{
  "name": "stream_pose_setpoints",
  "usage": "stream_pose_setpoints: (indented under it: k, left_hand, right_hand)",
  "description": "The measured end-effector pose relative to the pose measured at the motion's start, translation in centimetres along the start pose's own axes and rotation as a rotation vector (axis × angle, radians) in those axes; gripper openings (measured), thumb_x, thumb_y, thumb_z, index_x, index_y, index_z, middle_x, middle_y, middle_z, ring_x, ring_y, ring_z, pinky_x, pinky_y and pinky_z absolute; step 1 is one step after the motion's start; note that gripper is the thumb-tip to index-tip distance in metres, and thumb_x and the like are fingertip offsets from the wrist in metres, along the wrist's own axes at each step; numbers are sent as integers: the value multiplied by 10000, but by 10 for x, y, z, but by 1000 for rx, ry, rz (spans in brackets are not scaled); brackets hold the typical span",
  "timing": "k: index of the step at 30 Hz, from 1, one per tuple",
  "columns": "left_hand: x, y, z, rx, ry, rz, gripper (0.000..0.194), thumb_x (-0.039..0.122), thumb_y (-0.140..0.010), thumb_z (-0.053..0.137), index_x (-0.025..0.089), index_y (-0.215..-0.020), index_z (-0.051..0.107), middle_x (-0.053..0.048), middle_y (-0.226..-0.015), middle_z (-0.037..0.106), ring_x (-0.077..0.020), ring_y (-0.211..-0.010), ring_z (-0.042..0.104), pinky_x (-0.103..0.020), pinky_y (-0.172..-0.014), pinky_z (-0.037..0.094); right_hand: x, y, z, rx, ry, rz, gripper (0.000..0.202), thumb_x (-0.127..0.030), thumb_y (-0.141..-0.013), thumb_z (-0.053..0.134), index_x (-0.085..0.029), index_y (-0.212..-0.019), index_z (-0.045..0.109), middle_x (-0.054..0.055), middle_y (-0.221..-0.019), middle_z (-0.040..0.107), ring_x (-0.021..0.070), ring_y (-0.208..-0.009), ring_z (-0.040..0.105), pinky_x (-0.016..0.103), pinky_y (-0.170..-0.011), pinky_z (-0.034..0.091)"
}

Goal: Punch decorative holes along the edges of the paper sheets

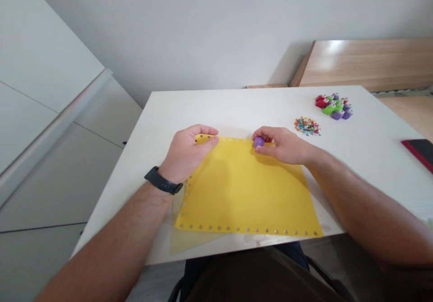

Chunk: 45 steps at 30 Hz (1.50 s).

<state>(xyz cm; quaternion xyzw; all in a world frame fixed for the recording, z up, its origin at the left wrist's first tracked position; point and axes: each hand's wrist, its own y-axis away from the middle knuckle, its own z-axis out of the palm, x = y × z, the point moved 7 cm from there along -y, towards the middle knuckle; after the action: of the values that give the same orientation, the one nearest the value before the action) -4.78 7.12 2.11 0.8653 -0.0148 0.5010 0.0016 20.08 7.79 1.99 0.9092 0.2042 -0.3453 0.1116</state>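
Observation:
A yellow sheet of paper (pixel 250 189) lies before me, with small flower-shaped holes along its left, near and far edges. My left hand (pixel 191 151) pinches the sheet's far left corner between thumb and fingers. At the far edge, right of the middle, my right hand (pixel 282 145) is closed around a purple craft punch (pixel 259 142), which sits on the paper's border. Part of the punch is hidden by my fingers. Beneath the yellow sheet, a paler translucent sheet (pixel 189 241) shows at the near left.
Several red, green and purple craft punches (pixel 333 106) stand grouped at the table's far right. A pile of coloured paper bits (pixel 307 126) lies nearer. A dark, red-edged object (pixel 419 153) is at the right. The white table (pixel 209 108) meets a wall behind; white cabinets (pixel 43 157) stand left.

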Motion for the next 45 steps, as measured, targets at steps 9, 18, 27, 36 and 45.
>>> stream_pose_setpoints:
  k: [9, 18, 27, 36, 45]
  left_hand:
    - [0, 1, 0, 9, 58, -28, 382, 486, -767, 741, 221, -1042, 755, -50, -900, 769, -176, -658, 656, -259, -565, 497]
    - [1, 1, 0, 0, 39, -18, 378, 483, -771, 736, 226, -1048, 756, -40, -930, 768, -175, -670, 662, -254, -568, 499]
    - [1, 0, -1, -2, -23, 18, 365, 487, -805, 706, 233, -1063, 750, -37, -900, 768, -181, -687, 675, -260, -588, 506]
    - [-3, -1, 0, -5, -41, -6, 401, 501, -797, 709, 223, -1084, 747, -41, -847, 763, -176, -627, 651, -256, -547, 479]
    - [-1, 0, -1, -1, -27, -54, 392, 486, -755, 740, 230, -1051, 763, -28, -767, 740, -175, -589, 631, -254, -519, 456]
  right_hand:
    - [-3, -1, 1, 31, 31, -18, 226, -276, -834, 655, -212, -1049, 684, 18, -951, 733, 172, -856, 651, 294, -792, 479]
    - [-3, -2, 3, 41, 65, 3, 180, -260, -838, 664, -210, -1009, 688, 6, -910, 717, 161, -822, 630, 275, -751, 450]
    - [-6, -2, 3, 45, 111, -1, 165, -255, -848, 667, -205, -1005, 682, 17, -925, 716, 161, -824, 619, 272, -747, 431]
    - [-7, -2, 4, 63, 135, 0, 152, -236, -849, 654, -198, -995, 674, 22, -920, 709, 159, -815, 605, 271, -744, 422]
    - [-5, -2, 4, 72, 107, -7, 176, -255, -848, 658, -196, -1013, 676, 25, -923, 708, 163, -825, 613, 274, -759, 444]
